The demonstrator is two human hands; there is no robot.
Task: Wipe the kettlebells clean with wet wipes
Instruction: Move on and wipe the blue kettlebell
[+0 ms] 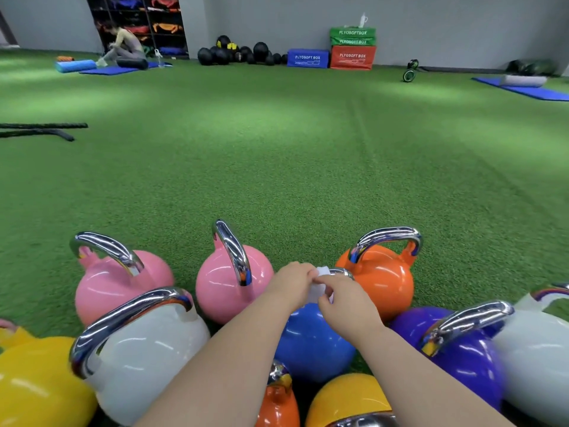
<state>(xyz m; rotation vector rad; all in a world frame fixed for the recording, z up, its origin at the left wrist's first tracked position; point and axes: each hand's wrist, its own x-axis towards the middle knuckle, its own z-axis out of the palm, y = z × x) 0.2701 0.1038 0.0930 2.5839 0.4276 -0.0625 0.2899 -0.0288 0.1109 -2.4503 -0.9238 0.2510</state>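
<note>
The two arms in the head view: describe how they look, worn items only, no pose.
Both forearms enter from the bottom edge bare, with no sleeves showing up to the frame edge. The left hand and the right hand wear no gloves. No watch, bracelet or ring can be seen on the wrists or fingers that show. No markings or tattoos are visible.

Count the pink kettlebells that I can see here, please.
2. One pink kettlebell stands at the left of the far row; the other stands just right of it, beside the left hand. None seems hidden.

"PLYOSOFT BOX" on blue box (pixel 308 58), red box (pixel 353 57), two stacked green boxes (pixel 353 37)
</note>
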